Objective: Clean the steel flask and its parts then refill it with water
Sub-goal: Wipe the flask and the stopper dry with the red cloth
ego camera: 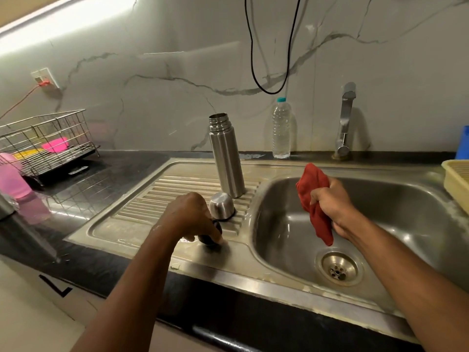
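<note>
Left hand (189, 219) fingers curl around a dark stopper (211, 238) on the wet steel drainboard (142, 212). Right hand (330, 207) grips a red cloth (313, 196) above the sink basin (380, 212). Steel flask (225, 158) stands uncapped on the drainboard, steel cap (221, 206) just beside it. Black counter (101, 174), marble-pattern wall (177, 59).

Brushed steel flask (226, 161) and sink (279, 283); glossy marble wall (165, 97); red cloth (314, 199).

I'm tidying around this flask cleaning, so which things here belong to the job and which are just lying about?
In the job: tall open steel flask, domed steel cap, small dark stopper, red cloth, clear plastic water bottle.
Lying about: wire dish rack, pink plastic bottle, yellow plastic basket.
</note>
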{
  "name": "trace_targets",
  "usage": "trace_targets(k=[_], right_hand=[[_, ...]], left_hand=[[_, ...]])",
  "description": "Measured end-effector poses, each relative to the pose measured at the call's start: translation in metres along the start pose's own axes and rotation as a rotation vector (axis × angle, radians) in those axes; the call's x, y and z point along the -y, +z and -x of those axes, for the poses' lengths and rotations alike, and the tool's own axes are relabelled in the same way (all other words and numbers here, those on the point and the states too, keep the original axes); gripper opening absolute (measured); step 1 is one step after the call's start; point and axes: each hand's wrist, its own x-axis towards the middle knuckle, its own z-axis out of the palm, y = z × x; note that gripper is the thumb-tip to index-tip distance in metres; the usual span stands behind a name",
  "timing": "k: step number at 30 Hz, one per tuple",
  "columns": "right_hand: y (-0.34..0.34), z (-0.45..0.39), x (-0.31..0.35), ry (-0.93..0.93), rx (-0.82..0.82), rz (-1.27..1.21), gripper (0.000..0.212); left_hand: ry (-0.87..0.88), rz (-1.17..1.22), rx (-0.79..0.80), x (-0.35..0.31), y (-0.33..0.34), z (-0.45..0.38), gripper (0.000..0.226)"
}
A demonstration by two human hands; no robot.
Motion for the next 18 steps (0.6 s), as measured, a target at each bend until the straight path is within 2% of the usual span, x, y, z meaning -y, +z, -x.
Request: trace_targets(k=[3, 9, 14, 18], right_hand=[[0.003, 0.011, 0.01, -0.023, 0.013, -0.023, 0.058], [-0.004, 0.011, 0.021, -0.069, 0.009, -0.051, 0.058], [-0.018, -0.008, 0.016, -0.133, -0.147, -0.068, 0.064], [-0.019, -0.013, 0.01, -0.277, -0.117, 0.063, 0.073]], left_hand=[[0.151, 0.078, -0.056, -0.013, 0.004, 0.001, 0.053], [0.497, 0.696, -0.115, -0.079, 0.056, -0.035, 0.059], [0.601, 0.732, -0.15, -0.129, 0.097, -0.078, 0.062], [0.558, 0.789, -0.145, -0.138, 0.115, -0.097, 0.078]])
